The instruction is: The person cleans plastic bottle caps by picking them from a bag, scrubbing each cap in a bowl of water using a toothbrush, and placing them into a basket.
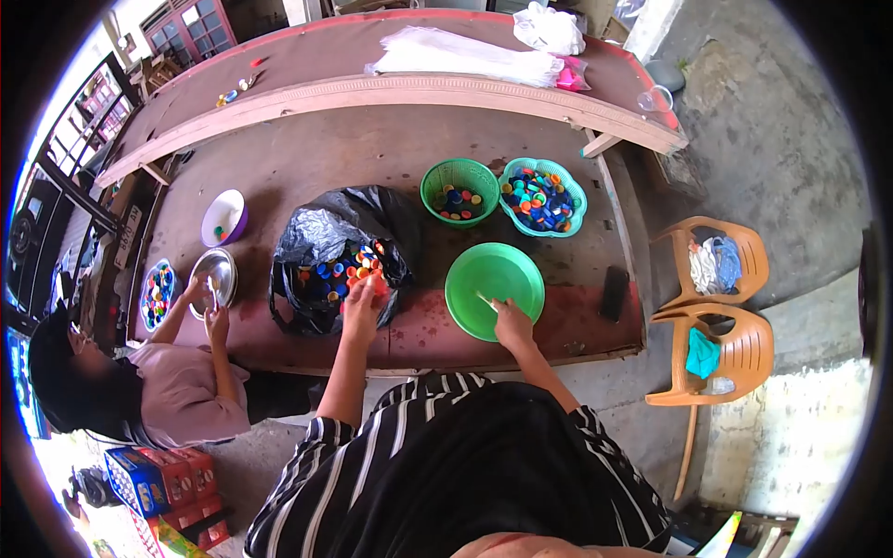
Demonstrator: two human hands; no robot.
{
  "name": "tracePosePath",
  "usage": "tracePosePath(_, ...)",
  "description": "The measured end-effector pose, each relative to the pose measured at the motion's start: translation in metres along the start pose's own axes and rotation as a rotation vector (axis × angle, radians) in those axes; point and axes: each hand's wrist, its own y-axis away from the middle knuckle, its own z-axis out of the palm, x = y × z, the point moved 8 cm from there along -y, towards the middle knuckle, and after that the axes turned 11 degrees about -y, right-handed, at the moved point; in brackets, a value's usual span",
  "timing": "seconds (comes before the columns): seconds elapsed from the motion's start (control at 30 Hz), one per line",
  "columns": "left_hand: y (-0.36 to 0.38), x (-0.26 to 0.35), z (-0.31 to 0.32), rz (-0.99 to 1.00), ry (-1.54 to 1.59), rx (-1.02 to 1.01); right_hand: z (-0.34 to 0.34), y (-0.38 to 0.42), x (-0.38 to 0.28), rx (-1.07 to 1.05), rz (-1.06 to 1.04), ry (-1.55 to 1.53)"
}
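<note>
My left hand (pixel 361 305) is closed at the front of a black plastic bag (pixel 386 219), its fingers around a red-orange piece that looks like a bottle cap (pixel 379 285). Inside the bag lie many bottle caps (pixel 327 272) in blue, orange, red and white. My right hand (pixel 513 324) reaches over the near rim of a green basin (pixel 493 265), closed on a thin pale stick-like tool (pixel 486 300). Its far end points into the basin. What kind of tool it is, I cannot make out.
A green basket (pixel 459 167) and a turquoise basket (pixel 579 200) hold caps behind the basin. To the left, a co-worker (pixel 191 391) works over a metal bowl (pixel 230 270), near a purple-and-white bowl (pixel 240 216). A dark phone-like object (pixel 614 294) lies right; orange chairs (pixel 758 358) stand beyond.
</note>
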Motion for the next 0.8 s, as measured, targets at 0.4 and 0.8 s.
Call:
tracePosePath(0.4,0.002,-0.101,0.122,-0.316,0.253,-0.422,-0.029,0.044,-0.044,0.114,-0.209,-0.578)
tracePosePath(0.8,0.006,-0.105,0.165,-0.093,-0.26,-0.474,-0.059,0.053,-0.003,0.355,-0.005,-0.398)
